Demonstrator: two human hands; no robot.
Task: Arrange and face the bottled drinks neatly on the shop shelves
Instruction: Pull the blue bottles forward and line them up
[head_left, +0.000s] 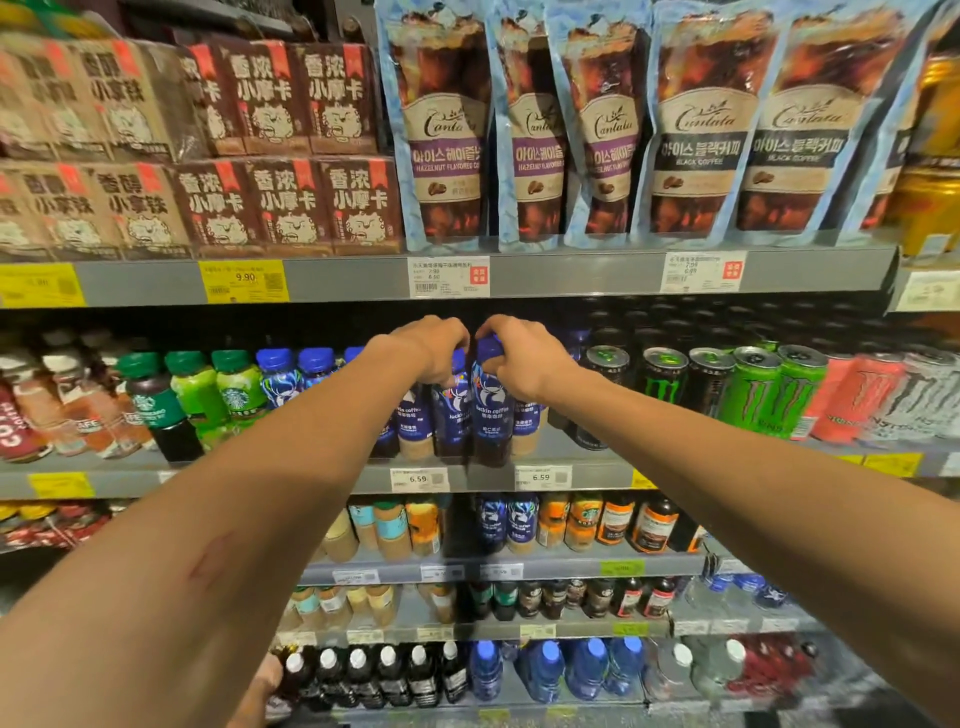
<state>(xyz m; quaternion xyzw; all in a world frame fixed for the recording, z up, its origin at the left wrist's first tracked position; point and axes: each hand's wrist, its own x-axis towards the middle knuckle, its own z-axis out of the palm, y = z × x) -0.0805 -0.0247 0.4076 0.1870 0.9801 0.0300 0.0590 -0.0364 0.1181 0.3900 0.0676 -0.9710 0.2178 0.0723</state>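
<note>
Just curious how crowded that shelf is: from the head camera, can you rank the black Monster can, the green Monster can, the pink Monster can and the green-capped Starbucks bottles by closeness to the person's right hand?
From the right hand:
1. Black Monster can, just right of it.
2. Green Monster can, further right.
3. Green-capped Starbucks bottles, off to the left.
4. Pink Monster can, far right.

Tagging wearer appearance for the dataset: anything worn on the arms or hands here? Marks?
Nothing worn: the left hand and right hand are bare, no gloves, rings, watch or sleeves in view. The left forearm carries a thin reddish scratch-like mark.
</note>
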